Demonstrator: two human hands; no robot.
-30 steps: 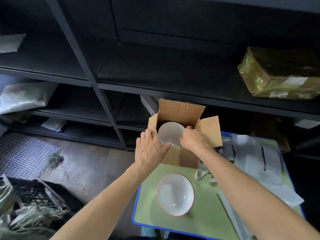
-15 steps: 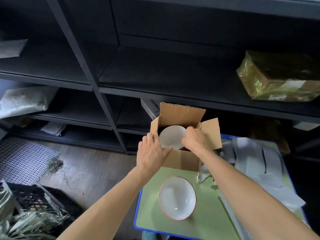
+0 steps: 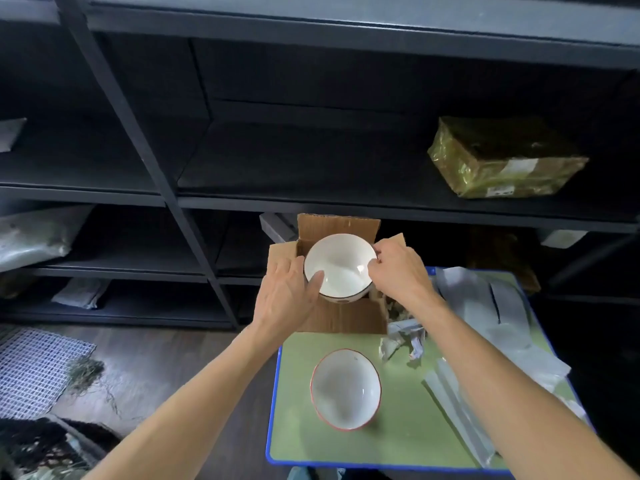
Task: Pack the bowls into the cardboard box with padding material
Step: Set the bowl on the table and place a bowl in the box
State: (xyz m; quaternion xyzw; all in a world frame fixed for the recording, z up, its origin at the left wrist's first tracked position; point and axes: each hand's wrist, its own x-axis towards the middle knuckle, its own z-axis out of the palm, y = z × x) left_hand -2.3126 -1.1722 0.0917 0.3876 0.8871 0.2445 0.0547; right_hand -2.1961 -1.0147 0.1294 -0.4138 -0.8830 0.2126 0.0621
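At the far left corner of the table point(image 3: 298, 431) we hold a white bowl point(image 3: 337, 263) with a dark rim at the open mouth of the cardboard box point(image 3: 341, 318). It is tilted a little toward us, and its lower side shows over the top edge of the box's near wall; how deep it sits we cannot tell. Our left hand point(image 3: 285, 299) grips the bowl's left side, thumb laid inside the rim and the other fingers wrapped round the outside. Our right hand point(image 3: 398, 268) pinches the right rim with curled fingers. The box stands with its flaps open: one rises behind the bowl, and one spreads to each side.

Nearer to us, well apart from the box, a second bowl point(image 3: 346, 388) with a red rim stands upright on the green top, close to the left edge. Crumpled paper point(image 3: 401, 341) lies just beside the box's near right corner, and grey padding sheets point(image 3: 498, 327) lie spread along the right side of the table — some flat, some folded.

Behind the table runs dark shelving point(image 3: 166, 199), and on one shelf to the right sits a parcel point(image 3: 505, 157) wrapped in yellowish film. Down on the floor point(image 3: 156, 362) at the left lies a white mesh mat point(image 3: 34, 368).
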